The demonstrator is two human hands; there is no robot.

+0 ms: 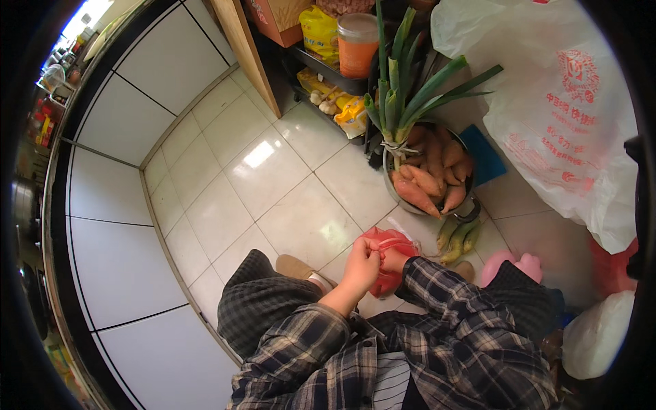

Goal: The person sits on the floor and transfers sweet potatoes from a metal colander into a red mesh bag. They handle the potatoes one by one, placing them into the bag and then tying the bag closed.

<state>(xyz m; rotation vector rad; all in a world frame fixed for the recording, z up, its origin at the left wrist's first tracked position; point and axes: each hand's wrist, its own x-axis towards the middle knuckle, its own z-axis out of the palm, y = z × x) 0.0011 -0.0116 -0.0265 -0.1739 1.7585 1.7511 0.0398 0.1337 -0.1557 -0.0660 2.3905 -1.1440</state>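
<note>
Both of my hands meet at the top of a red mesh bag low over the tiled floor. My left hand pinches its gathered neck between thumb and fingers. Just to the right, my right hand is closed at the same spot, its fingertips partly hidden. What the bag holds cannot be made out. Beyond my hands a metal pot is heaped with sweet potatoes, and a tied bunch of green onions leans on it. Green-yellow bananas or similar long produce lie beside the pot.
A black rolling rack with garlic, yellow packages and an orange-filled container stands ahead. A large white plastic bag fills the right side. White cabinet fronts run along the left. A pink object sits near my foot.
</note>
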